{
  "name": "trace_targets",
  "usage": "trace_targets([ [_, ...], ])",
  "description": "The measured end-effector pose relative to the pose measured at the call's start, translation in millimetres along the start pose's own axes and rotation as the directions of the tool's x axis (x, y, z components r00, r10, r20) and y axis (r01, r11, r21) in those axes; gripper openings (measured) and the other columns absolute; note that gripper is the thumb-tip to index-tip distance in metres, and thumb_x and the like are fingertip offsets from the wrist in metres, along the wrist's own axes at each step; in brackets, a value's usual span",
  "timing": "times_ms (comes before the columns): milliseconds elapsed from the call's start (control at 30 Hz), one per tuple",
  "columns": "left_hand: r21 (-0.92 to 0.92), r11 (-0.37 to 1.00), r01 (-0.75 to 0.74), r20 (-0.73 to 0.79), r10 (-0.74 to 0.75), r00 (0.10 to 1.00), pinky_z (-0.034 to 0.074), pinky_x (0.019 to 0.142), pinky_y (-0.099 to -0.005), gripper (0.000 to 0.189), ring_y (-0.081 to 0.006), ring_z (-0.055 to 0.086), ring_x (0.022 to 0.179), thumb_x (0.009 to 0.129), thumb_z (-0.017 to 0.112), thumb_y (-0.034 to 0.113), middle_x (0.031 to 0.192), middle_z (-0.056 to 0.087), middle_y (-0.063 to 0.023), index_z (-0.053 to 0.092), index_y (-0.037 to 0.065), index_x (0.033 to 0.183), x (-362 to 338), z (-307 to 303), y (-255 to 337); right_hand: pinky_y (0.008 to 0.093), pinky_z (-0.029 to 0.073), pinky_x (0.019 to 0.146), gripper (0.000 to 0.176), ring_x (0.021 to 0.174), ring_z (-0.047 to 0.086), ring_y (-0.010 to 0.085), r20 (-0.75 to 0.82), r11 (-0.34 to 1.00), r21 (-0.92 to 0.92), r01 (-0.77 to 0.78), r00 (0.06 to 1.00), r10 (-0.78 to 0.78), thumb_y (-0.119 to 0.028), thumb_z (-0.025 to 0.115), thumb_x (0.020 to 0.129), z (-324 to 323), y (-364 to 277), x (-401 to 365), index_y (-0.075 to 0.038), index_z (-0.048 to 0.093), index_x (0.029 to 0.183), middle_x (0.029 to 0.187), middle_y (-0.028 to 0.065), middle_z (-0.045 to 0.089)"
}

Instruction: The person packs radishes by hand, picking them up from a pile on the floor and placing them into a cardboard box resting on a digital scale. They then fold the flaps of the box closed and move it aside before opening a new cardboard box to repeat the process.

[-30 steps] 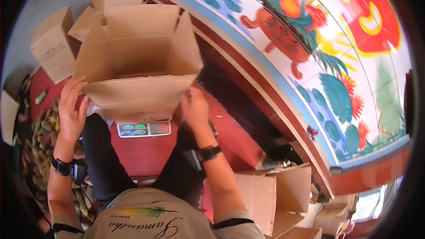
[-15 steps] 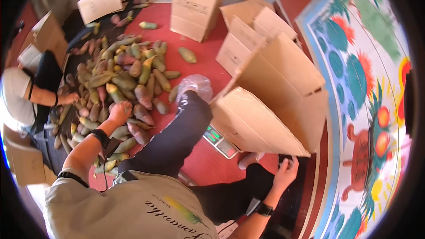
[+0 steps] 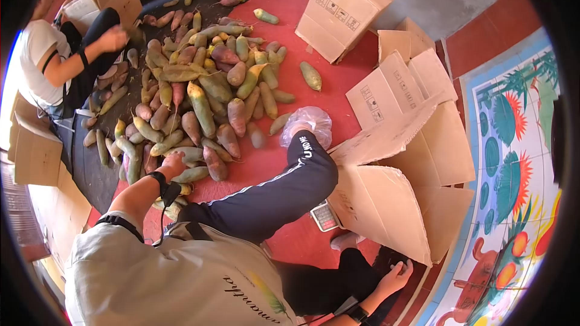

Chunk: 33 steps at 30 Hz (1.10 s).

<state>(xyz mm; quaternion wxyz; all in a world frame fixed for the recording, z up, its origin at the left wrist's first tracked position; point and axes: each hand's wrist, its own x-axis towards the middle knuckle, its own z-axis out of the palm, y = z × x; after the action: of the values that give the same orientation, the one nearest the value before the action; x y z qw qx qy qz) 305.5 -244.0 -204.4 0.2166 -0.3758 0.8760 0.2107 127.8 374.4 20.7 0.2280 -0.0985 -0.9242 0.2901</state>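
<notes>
My left hand (image 3: 174, 165) is at the lower edge of a big pile of green and reddish root vegetables (image 3: 212, 87), against a greenish one; its fingertips blend into the pile and I cannot make out a grip. Low on the right, beside the bottom corner of a large open cardboard box (image 3: 383, 202), my right hand (image 3: 399, 273) has its fingers loosely bent and apart, with nothing visible in them. A scale (image 3: 325, 217) with a keypad shows partly at the box's left side.
A co-worker (image 3: 45, 54) sits at the upper left beside the pile. One closed carton (image 3: 341, 12) stands beyond it, and another open box (image 3: 393, 84) is to the right. My foot in a plastic bag (image 3: 308, 125) rests on the red floor. A painted tile wall (image 3: 507, 175) runs along the right.
The view has shifted, so the pile sits further right. The co-worker's hand has lifted away from the pile. My left hand has drawn back to the pile's lower edge.
</notes>
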Motion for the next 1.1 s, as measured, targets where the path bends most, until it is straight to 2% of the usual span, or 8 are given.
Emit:
trace_targets([
  [200,-0.057,0.998,0.027,-0.135,-0.034,0.990,0.041,0.092,-0.0396,0.049,-0.0357,0.047,0.110,0.071,0.065,0.016,0.117,0.048,-0.0172,0.049,0.008,0.117,12.9,2.5,3.7,0.0287,0.049,0.058,0.028,0.066,0.054,0.0197,-0.004,0.998,-0.063,0.001,1.000,-0.001,-0.006,0.047,0.086,0.1,3.9,0.9,0.004,0.051,0.112,0.082,0.0123,0.055],
  [300,-0.116,0.993,0.000,-0.376,-0.044,0.926,0.041,0.091,-0.0409,0.051,-0.0367,0.046,0.109,0.071,0.064,0.011,0.116,0.045,-0.0179,0.046,0.008,0.119,25.9,-4.3,0.3,0.0294,0.049,0.059,0.029,0.065,0.057,0.0211,0.018,0.995,-0.082,0.048,0.999,-0.047,-0.009,0.048,0.087,-0.4,8.2,2.8,0.004,0.051,0.113,0.087,0.0146,0.057],
  [367,-0.277,0.960,0.037,-0.531,-0.185,0.827,0.041,0.090,-0.0425,0.053,-0.0373,0.047,0.108,0.072,0.062,0.009,0.115,0.045,-0.0202,0.042,0.009,0.121,43.7,-6.7,-4.6,0.0293,0.050,0.058,0.029,0.066,0.057,0.0221,-0.002,0.991,-0.099,0.086,0.996,-0.087,-0.008,0.048,0.086,1.4,9.4,4.1,0.004,0.051,0.112,0.087,0.0151,0.057],
  [700,-0.616,0.778,0.125,-0.366,-0.423,0.829,0.045,0.087,-0.0396,0.052,-0.0352,0.056,0.100,0.074,0.063,0.018,0.105,0.058,-0.0229,0.045,0.004,0.120,110.9,-35.0,-8.5,0.0287,0.050,0.055,0.030,0.062,0.057,0.0218,0.012,0.987,-0.151,0.061,0.998,-0.059,-0.011,0.049,0.086,3.2,8.6,6.4,0.005,0.051,0.111,0.084,0.0157,0.058],
  [767,-0.845,0.509,0.165,-0.075,-0.418,0.905,0.047,0.082,-0.0393,0.041,-0.0347,0.058,0.096,0.076,0.062,0.017,0.101,0.061,-0.0211,0.052,0.004,0.113,116.0,-37.5,-7.4,0.0287,0.050,0.055,0.030,0.063,0.057,0.0217,0.016,0.987,-0.148,0.068,0.998,-0.067,-0.011,0.049,0.085,4.1,8.8,7.2,0.005,0.051,0.111,0.084,0.0157,0.058],
  [867,-0.687,0.710,0.157,-0.267,-0.447,0.854,0.048,0.078,-0.0395,0.027,-0.0337,0.061,0.088,0.078,0.059,0.016,0.092,0.063,-0.0182,0.058,0.004,0.103,122.2,-35.8,-11.6,0.0281,0.049,0.054,0.029,0.065,0.057,0.0216,0.003,0.985,-0.162,0.058,0.998,-0.059,-0.010,0.049,0.085,4.0,14.4,6.8,0.005,0.052,0.110,0.085,0.0159,0.058],
  [1033,-0.610,0.780,0.141,-0.306,-0.395,0.866,0.049,0.074,-0.0366,0.019,-0.0303,0.063,0.080,0.082,0.053,0.018,0.084,0.064,-0.0165,0.063,0.006,0.090,120.0,-29.2,-11.7,0.0279,0.049,0.054,0.029,0.068,0.057,0.0215,0.032,0.990,-0.127,0.066,0.998,-0.062,-0.009,0.049,0.085,5.9,19.6,9.8,0.006,0.052,0.110,0.087,0.0164,0.058],
  [1100,-0.848,0.470,0.245,0.085,-0.337,0.938,0.050,0.069,-0.0351,0.021,-0.0270,0.064,0.079,0.083,0.053,0.021,0.082,0.065,-0.0148,0.064,0.005,0.091,106.8,-28.5,6.6,0.0279,0.049,0.054,0.029,0.068,0.057,0.0214,0.027,0.990,-0.118,0.076,0.997,-0.073,-0.009,0.049,0.085,6.2,16.6,9.3,0.006,0.051,0.110,0.086,0.0163,0.058],
])
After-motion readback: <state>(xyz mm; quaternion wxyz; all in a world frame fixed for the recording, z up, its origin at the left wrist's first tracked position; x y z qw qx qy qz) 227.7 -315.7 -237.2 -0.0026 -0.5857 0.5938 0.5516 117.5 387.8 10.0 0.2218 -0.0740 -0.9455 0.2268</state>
